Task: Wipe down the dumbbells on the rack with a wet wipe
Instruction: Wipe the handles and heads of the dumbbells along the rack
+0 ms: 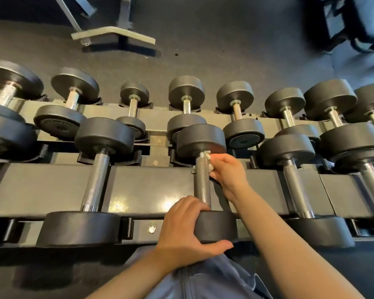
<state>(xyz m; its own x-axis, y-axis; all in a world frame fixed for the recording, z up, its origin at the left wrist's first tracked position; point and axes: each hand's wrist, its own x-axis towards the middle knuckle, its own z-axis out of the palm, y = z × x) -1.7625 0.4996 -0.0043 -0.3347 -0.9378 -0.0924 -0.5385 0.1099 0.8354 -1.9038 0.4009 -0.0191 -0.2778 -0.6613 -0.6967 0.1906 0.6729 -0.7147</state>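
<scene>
The person stands over a dark rack [151,186] that carries 2 rows of black dumbbells, seen from above. In the near row, the middle dumbbell [203,182] lies with its knurled steel handle running away from the viewer, its far head up by the rack's centre rail and its near head at the front edge. The left hand [187,229] grips that near head: its fingers [192,205] curl over the top by the base of the handle and the thumb runs along the underside. The right hand [228,171] reaches in from the right and pinches a small crumpled white wet wipe [208,157] against the upper part of the handle, just below the far head; the wipe touches the steel, and a bit of it shows on the handle's left side too. Another dumbbell [95,180] sits to the left in the same row and another [296,180] to the right, both untouched. The far row holds smaller dumbbells. Beyond the rack lies dark gym floor [235,39], with a metal equipment base [115,34] at the top. Blue-grey clothing [203,281] fills the bottom centre.
</scene>
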